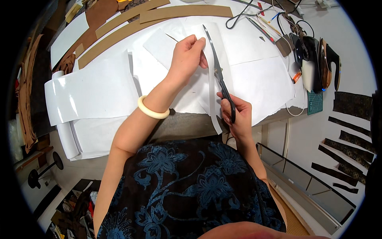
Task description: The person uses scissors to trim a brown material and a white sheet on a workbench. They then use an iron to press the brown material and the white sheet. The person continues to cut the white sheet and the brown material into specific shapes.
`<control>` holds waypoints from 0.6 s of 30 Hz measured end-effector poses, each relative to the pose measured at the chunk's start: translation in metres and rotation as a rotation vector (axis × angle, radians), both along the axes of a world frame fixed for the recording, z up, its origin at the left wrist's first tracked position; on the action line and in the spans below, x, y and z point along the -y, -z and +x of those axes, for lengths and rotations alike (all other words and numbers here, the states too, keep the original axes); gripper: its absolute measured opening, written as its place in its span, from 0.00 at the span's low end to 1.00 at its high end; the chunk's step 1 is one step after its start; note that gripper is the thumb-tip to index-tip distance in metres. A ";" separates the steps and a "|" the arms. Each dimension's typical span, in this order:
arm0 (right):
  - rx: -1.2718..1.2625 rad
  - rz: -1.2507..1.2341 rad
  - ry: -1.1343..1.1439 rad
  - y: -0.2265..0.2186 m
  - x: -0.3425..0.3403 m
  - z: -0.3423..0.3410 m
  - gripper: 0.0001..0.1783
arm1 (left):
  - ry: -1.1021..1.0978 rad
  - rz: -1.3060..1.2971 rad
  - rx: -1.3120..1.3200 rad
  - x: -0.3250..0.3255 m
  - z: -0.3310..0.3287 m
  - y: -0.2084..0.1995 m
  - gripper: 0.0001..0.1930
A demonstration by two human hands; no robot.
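My right hand (240, 113) is closed round the black handles of a pair of long scissors (219, 75), whose blades point away from me over the worktable. A narrow white strip (212, 93), which looks like paper, hangs along the left side of the scissors and curls past the table's near edge. At its upper end my left hand (189, 55) pinches it between thumb and fingers, close to the blades. A thin dark pointed piece sticks out to the left behind those fingers; its kind cannot be made out. White sheets (258, 79) lie beneath both hands.
Long brown strips (185, 14) curve across the far side of the table. At left are a glossy white sheet (93, 95) and a white roll (67, 139). Cables, pens and a green mat (315, 103) sit at right. Dark patterned strips (350, 143) lie farther right.
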State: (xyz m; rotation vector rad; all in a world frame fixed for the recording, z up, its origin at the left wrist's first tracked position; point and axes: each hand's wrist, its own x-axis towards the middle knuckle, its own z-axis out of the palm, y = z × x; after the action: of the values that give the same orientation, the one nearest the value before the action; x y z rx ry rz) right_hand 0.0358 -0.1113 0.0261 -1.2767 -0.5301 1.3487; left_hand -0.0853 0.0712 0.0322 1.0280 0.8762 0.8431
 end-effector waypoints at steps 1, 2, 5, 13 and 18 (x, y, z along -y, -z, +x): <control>-0.011 0.010 -0.002 0.000 -0.002 0.001 0.17 | -0.003 -0.003 -0.001 0.000 0.000 -0.001 0.16; -0.022 0.019 -0.002 0.001 -0.004 0.002 0.17 | 0.006 -0.004 0.003 0.000 0.000 -0.001 0.16; -0.044 0.037 0.001 0.005 -0.009 0.005 0.17 | 0.026 -0.008 0.004 0.000 -0.001 -0.002 0.15; 0.134 -0.038 0.099 -0.013 -0.023 0.034 0.15 | -0.058 0.032 0.003 -0.012 -0.025 0.005 0.12; 1.255 -0.008 0.304 0.004 -0.051 0.109 0.23 | -0.190 0.047 0.016 -0.018 -0.066 -0.010 0.12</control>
State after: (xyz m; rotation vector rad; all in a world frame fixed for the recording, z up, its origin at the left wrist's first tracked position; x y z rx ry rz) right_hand 0.1449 -0.0604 0.0225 -2.0328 -1.0960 0.1543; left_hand -0.1511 0.0890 0.0426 0.9878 0.9542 1.0344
